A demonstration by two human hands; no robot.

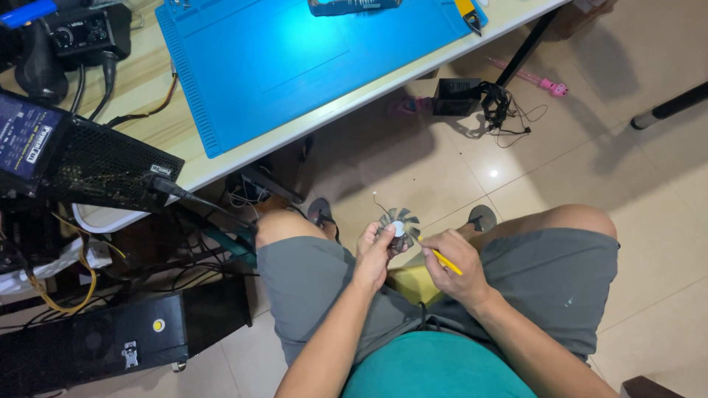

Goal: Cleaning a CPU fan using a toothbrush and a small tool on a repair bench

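Two hands work on a small fan above the person's lap.

The left hand point(375, 254) is closed around the small grey fan point(399, 223), which has a white round sticker in its middle. The right hand point(456, 267) is closed on a thin yellow tool point(445, 260), and the tip touches the fan. A thin white wire point(378, 203) sticks up from the fan. Past the fan, on the floor, two sandals point(402, 215) sit, one on each side. Further from the fan stands a white table point(310, 127) with a big blue mat point(295, 59) on it. Left of the fan, a black box point(96, 158) with a mesh side sits on the table edge and bears a dark blue label. Lower left of the fan is a long black case point(110, 339) with a yellow dot.
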